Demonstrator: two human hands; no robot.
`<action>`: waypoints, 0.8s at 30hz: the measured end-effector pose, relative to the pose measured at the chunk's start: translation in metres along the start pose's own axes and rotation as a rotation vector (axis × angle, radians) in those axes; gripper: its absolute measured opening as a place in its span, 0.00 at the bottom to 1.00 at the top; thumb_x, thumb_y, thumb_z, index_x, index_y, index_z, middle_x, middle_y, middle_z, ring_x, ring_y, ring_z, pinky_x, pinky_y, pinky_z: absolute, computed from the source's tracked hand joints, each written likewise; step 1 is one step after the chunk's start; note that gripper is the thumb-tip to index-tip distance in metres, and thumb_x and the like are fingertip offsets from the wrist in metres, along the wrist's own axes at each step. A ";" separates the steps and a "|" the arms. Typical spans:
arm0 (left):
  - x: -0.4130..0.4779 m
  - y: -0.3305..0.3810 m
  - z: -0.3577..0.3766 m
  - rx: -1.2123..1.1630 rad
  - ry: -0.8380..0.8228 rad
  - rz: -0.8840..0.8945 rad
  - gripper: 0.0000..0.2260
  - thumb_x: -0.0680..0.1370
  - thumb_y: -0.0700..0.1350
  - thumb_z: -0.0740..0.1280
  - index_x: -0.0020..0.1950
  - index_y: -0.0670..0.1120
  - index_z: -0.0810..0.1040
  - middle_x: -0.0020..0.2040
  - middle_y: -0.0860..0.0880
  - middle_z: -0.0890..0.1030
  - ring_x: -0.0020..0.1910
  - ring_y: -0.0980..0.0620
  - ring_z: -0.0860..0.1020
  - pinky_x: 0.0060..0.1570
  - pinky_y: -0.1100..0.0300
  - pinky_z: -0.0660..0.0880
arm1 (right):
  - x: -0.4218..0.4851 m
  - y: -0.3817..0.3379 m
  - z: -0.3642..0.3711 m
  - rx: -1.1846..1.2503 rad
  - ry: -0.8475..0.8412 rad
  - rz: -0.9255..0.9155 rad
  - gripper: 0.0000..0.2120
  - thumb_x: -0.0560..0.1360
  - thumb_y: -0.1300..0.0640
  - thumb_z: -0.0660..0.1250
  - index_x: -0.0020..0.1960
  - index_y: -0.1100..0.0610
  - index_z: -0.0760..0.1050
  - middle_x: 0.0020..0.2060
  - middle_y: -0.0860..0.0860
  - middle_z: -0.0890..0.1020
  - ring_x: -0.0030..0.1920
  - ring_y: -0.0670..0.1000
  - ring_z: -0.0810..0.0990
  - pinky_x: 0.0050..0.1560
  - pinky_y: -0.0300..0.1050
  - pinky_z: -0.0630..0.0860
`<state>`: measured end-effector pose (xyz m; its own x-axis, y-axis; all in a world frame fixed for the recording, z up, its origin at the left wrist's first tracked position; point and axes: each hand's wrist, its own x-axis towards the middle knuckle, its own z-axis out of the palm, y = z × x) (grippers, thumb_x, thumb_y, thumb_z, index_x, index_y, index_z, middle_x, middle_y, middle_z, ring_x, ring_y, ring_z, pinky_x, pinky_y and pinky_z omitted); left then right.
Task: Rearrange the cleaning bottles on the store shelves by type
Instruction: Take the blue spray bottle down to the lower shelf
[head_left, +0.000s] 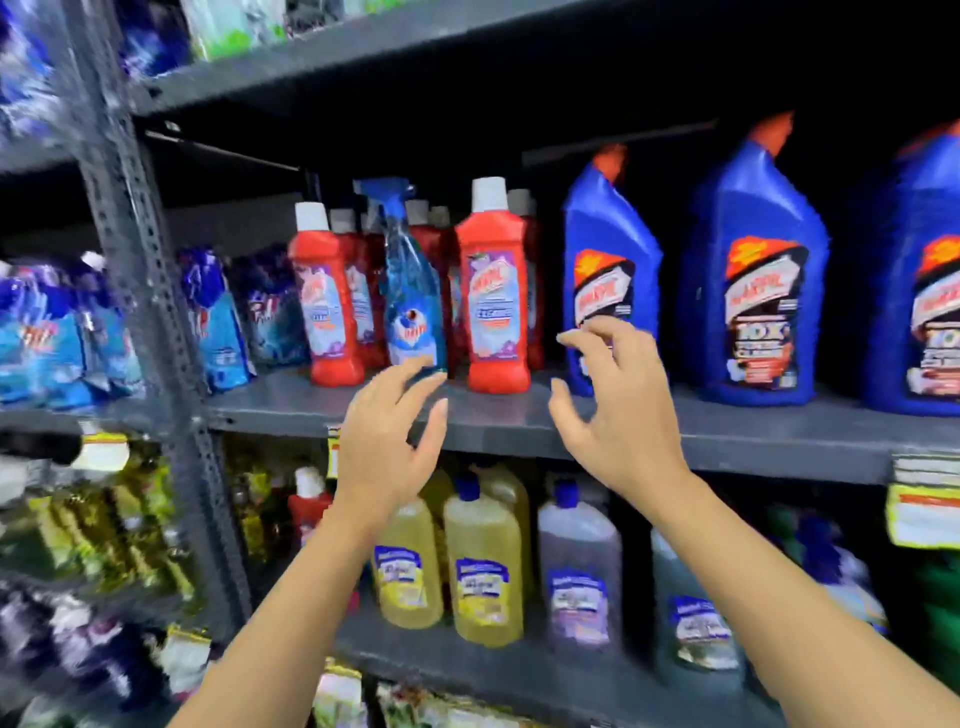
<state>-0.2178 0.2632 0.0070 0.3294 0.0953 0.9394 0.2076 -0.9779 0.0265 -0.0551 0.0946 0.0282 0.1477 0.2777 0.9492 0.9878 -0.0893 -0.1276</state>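
Note:
On the middle shelf (519, 418) a blue spray bottle (410, 291) stands among red bottles with white caps: one to its left (327, 301), one to its right (496, 306), more behind. Large blue bottles with orange caps (608, 270) (756, 280) stand further right. My left hand (387, 441) is open, fingers spread, its fingertips just below the spray bottle's base. My right hand (618, 410) is open with curled fingers in front of the nearest large blue bottle, holding nothing.
Blue refill pouches (218, 322) fill the shelf's left end beside a perforated steel upright (150, 291). The shelf below holds yellow bottles (483, 566), a purple one (579, 577) and a small red one (306, 504). Price tags (922, 512) hang on the shelf edge at right.

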 end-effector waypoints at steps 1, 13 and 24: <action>0.000 -0.019 -0.005 -0.005 -0.012 0.011 0.13 0.78 0.45 0.64 0.59 0.41 0.80 0.62 0.44 0.78 0.61 0.45 0.75 0.60 0.50 0.71 | 0.004 -0.013 0.018 -0.014 0.000 0.022 0.19 0.72 0.54 0.65 0.61 0.60 0.76 0.58 0.58 0.77 0.56 0.59 0.74 0.57 0.55 0.72; -0.002 -0.190 -0.042 -0.018 -0.136 0.065 0.15 0.78 0.47 0.62 0.60 0.42 0.79 0.63 0.44 0.77 0.61 0.46 0.74 0.55 0.51 0.71 | 0.064 -0.098 0.165 -0.094 -0.175 0.291 0.23 0.72 0.58 0.67 0.66 0.60 0.70 0.61 0.57 0.74 0.60 0.59 0.73 0.56 0.58 0.75; -0.008 -0.230 -0.011 0.031 -0.194 0.048 0.18 0.78 0.48 0.56 0.56 0.41 0.82 0.61 0.42 0.79 0.56 0.43 0.78 0.48 0.49 0.76 | 0.124 -0.095 0.212 -0.135 -0.225 0.593 0.39 0.74 0.51 0.69 0.77 0.60 0.52 0.69 0.61 0.65 0.63 0.67 0.72 0.58 0.58 0.73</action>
<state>-0.2785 0.4854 -0.0029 0.5107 0.0855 0.8555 0.2141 -0.9763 -0.0302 -0.1203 0.3403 0.0974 0.6878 0.3367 0.6432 0.7224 -0.4048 -0.5606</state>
